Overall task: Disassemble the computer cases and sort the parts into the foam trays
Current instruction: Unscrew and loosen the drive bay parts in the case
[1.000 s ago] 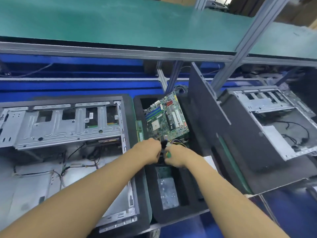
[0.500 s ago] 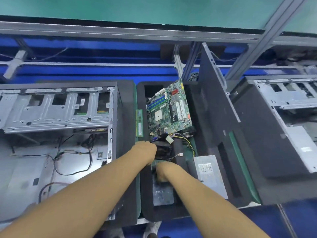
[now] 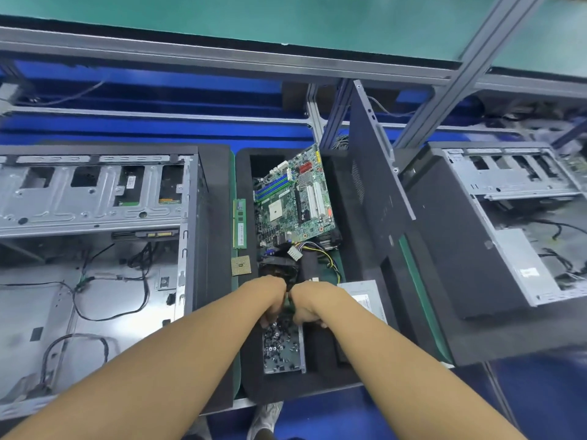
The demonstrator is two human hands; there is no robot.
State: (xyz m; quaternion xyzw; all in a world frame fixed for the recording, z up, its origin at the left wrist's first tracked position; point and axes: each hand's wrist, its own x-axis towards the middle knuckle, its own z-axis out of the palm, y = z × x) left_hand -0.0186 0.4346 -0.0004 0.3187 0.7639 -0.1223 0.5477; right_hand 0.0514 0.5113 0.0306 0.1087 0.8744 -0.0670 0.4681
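Observation:
A black foam tray (image 3: 245,360) lies in front of me between two opened cases. My left hand (image 3: 270,298) and right hand (image 3: 313,301) are knuckle to knuckle over the near end of a small metal dish of dark screws (image 3: 282,349). Both hands' fingers curl downward, and what they hold is hidden. Just beyond my hands a black cooler fan (image 3: 279,268) lies in the tray. Further back the tray holds a green motherboard (image 3: 295,204), a RAM stick (image 3: 239,223), a CPU chip (image 3: 240,265) and a grey power supply (image 3: 362,292).
An open metal case (image 3: 95,249) with loose cables lies on the left, another case (image 3: 524,217) on the right. A dark side panel (image 3: 378,185) leans upright against the tray's right side. A green-topped shelf on a metal frame (image 3: 222,61) runs across above.
Both hands have drawn back toward me, from the fan near the motherboard to the screw dish. The fan now lies free in the tray. The camera has tilted further down.

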